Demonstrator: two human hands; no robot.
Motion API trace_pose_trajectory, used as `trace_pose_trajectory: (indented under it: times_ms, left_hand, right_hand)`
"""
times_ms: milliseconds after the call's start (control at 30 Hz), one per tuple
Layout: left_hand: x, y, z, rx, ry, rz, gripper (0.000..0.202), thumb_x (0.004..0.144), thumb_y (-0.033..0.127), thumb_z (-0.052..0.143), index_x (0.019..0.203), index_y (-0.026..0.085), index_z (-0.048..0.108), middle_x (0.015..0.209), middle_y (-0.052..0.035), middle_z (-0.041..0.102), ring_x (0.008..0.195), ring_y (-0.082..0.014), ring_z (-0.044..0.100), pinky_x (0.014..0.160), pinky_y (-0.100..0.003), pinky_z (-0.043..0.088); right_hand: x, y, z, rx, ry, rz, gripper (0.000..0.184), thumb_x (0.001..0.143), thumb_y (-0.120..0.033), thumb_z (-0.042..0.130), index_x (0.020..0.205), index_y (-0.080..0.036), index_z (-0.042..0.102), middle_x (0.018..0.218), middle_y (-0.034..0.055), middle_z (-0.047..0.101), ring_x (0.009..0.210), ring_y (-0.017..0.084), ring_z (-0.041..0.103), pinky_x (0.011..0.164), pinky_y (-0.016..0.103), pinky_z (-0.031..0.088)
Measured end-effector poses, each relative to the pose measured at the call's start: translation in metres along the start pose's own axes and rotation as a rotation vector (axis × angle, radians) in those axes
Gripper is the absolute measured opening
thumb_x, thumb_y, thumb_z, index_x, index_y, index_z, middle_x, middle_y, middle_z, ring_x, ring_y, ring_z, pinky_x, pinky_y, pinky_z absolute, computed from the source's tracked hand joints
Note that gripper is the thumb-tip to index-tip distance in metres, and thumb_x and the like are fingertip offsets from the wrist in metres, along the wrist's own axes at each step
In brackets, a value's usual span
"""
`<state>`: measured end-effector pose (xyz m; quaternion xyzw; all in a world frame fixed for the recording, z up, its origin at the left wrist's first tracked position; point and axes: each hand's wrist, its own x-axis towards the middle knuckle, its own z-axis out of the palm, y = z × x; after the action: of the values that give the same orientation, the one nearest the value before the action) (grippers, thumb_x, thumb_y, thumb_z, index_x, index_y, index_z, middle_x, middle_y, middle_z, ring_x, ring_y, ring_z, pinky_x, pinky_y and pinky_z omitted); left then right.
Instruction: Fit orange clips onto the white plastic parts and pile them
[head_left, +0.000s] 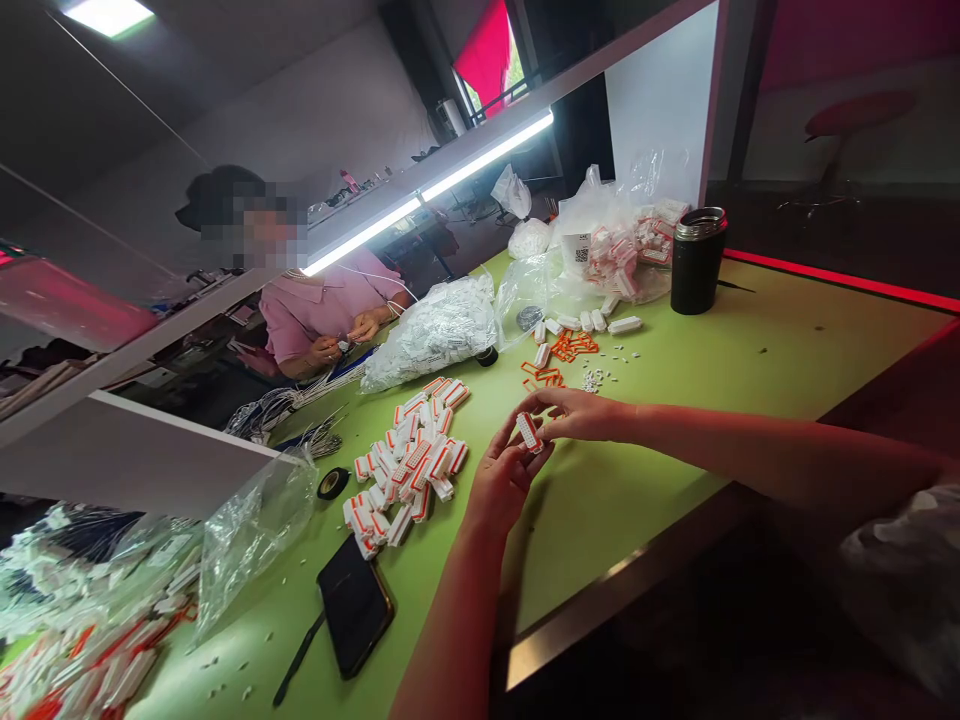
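Between my two hands is a white connector housing with rows of small holes and an orange edge. My left hand is closed round it from below. My right hand reaches in from the right, fingers bent at the housing's near end; whether they pinch a small part is hidden. Just beyond my hands lie loose orange seal rings and tiny white pieces. To the left is a pile of white housings with orange seals. Several plain white housings lie farther back.
A dark tumbler stands at the back right, near bags of housings. A large bag of white parts lies mid-table. At left are a phone, black tape and a clear bag. A co-worker sits opposite.
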<state>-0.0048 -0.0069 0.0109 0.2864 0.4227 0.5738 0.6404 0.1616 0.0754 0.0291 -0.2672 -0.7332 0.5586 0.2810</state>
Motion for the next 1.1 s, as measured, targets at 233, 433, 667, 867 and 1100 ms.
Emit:
trace_pose_trajectory:
  times_ms: [233,433,667,867,1100]
  left_hand:
    - [0.0,0.001,0.004,-0.001,0.036,-0.001,0.062,0.071,0.005,0.064,0.13,0.021,0.059,0.123,-0.0097,0.07,0.12,-0.0275,0.062,0.11,-0.048,0.043]
    - [0.0,0.0,0.004,0.0,0.028,0.021,0.066,0.069,0.006,0.064,0.133,0.02,0.055,0.124,-0.0107,0.069,0.119,-0.0266,0.063,0.109,-0.047,0.043]
    - [0.001,0.0,0.005,-0.014,0.038,0.03,0.062,0.068,0.006,0.064,0.128,0.018,0.058,0.122,-0.0111,0.07,0.113,-0.0246,0.066,0.107,-0.044,0.045]
    - [0.001,-0.003,0.006,0.014,0.039,0.03,0.061,0.068,0.008,0.066,0.128,0.019,0.058,0.124,-0.0105,0.069,0.112,-0.0246,0.066,0.106,-0.046,0.046]
    - [0.002,-0.006,0.002,0.04,0.035,0.046,0.059,0.069,0.01,0.066,0.127,0.019,0.058,0.127,-0.011,0.067,0.118,-0.0265,0.063,0.104,-0.044,0.047]
  right_hand:
    - [-0.003,0.003,0.012,0.247,-0.051,0.022,0.045,0.071,-0.009,0.06,0.115,-0.015,0.057,0.107,0.0077,0.068,0.104,0.02,0.064,0.084,0.031,0.055]
    - [-0.002,0.005,0.009,0.308,-0.091,0.004,0.05,0.067,-0.009,0.058,0.116,-0.016,0.057,0.106,0.0072,0.068,0.107,0.021,0.063,0.088,0.033,0.054]
    - [0.001,0.01,0.01,0.334,-0.069,0.008,0.048,0.066,-0.011,0.059,0.114,-0.017,0.059,0.107,0.0068,0.068,0.11,0.022,0.062,0.086,0.032,0.056]
    - [0.003,0.019,0.014,0.268,-0.02,-0.026,0.045,0.067,-0.011,0.057,0.111,-0.016,0.059,0.102,0.0063,0.069,0.1,0.02,0.066,0.08,0.031,0.057]
    - [0.003,0.02,0.02,0.226,0.026,-0.063,0.047,0.066,-0.009,0.053,0.112,-0.016,0.058,0.103,0.0066,0.069,0.101,0.021,0.067,0.083,0.033,0.057]
